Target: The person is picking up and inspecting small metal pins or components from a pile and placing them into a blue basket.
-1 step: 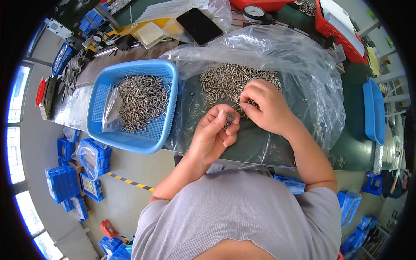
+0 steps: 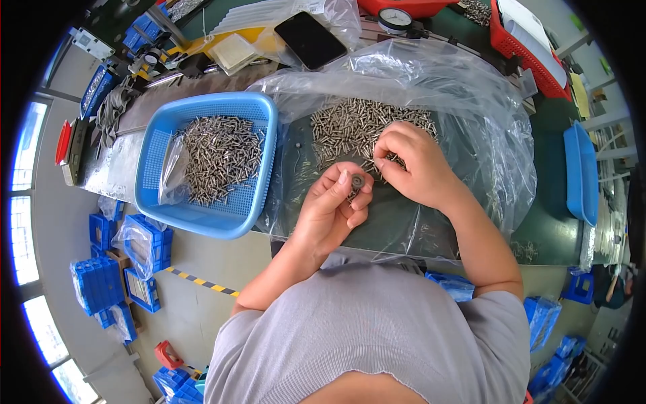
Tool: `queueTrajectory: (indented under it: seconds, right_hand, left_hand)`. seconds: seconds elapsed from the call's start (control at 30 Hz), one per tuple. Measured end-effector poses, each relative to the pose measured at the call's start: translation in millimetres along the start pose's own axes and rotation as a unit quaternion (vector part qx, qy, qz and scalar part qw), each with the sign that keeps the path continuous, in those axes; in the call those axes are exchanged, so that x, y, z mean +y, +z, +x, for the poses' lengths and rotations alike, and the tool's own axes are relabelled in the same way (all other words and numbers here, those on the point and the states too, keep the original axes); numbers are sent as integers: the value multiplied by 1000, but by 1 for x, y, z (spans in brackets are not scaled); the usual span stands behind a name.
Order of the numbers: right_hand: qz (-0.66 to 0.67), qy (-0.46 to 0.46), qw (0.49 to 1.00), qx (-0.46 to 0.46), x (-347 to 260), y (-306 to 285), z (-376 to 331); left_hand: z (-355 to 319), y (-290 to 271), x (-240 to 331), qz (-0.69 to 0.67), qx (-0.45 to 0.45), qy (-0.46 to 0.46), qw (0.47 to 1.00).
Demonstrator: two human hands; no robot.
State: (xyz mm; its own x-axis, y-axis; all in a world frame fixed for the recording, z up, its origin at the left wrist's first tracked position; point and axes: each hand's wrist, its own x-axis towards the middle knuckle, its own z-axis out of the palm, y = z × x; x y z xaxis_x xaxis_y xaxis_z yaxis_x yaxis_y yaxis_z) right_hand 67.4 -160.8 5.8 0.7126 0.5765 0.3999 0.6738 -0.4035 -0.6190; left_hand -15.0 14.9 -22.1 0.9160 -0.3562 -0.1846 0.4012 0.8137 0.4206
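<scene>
Between thumb and fingers, my left hand grips a small round grey metal ring with a hole in its face. More small metal pieces show below it, partly hidden by the fingers. My right hand bends down at the near edge of a pile of small metal pins, thumb and forefinger pinched close together. What lies between those fingertips is too small to make out. The pile rests on clear plastic sheeting. To the left stands a blue perforated basket holding many similar pins.
A black phone and a dial gauge lie behind the sheeting. At the far right are a red basket and a blue tray. Blue crates stand on the floor at the left.
</scene>
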Motion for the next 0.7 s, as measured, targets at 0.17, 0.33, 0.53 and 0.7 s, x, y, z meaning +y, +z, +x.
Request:
queueTrajectory:
  seconds: [0.17,0.33,0.53,0.7]
  right_hand:
    - [177,117,975,-64,-11,-11,1]
    - [296,138,938,-117,-21,-12,0]
    - [258,127,951,-116,-21,-7,-2]
    - [235,106,960,-113,-24,-8,0]
  left_hand:
    - [0,-1,1,9,-4,-2,1000]
    - [-1,2,0,26,12,-11,1000]
    - [0,1,-1,37,23,-15,999]
    - [1,-2,-1,32,12,-21,999]
